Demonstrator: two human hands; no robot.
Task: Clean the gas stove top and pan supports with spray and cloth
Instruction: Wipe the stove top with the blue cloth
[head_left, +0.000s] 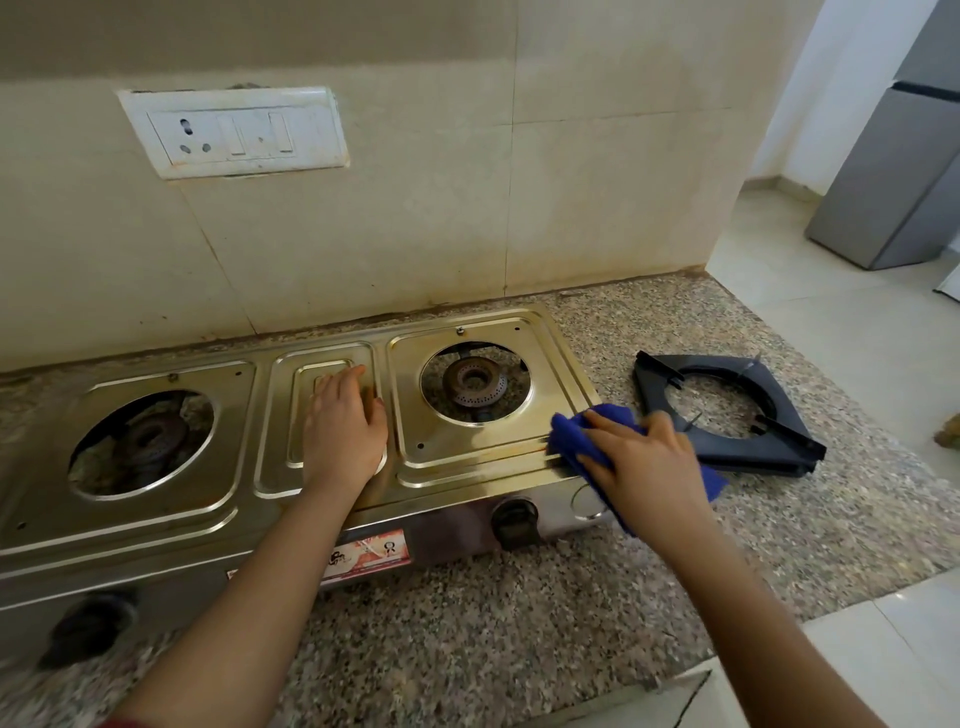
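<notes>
A steel two-burner gas stove (156, 525) sits on a speckled granite counter, both pan supports off. My left hand (343, 426) lies flat on the stove's middle panel, fingers together, holding nothing. At the stove's front right corner my right hand (644, 462) presses a blue cloth (571, 431) onto the top. The right burner (475, 384) and left burner (150, 441) are bare. Black pan supports (727, 415) lie stacked on the counter to the right of the stove. No spray bottle is in view.
A tiled wall with a white switch and socket plate (234, 132) stands right behind the stove. Two black knobs (514, 522) (88, 626) face me on the stove front. The counter (519, 623) ends at right, with floor tiles and a grey fridge (893, 182) beyond.
</notes>
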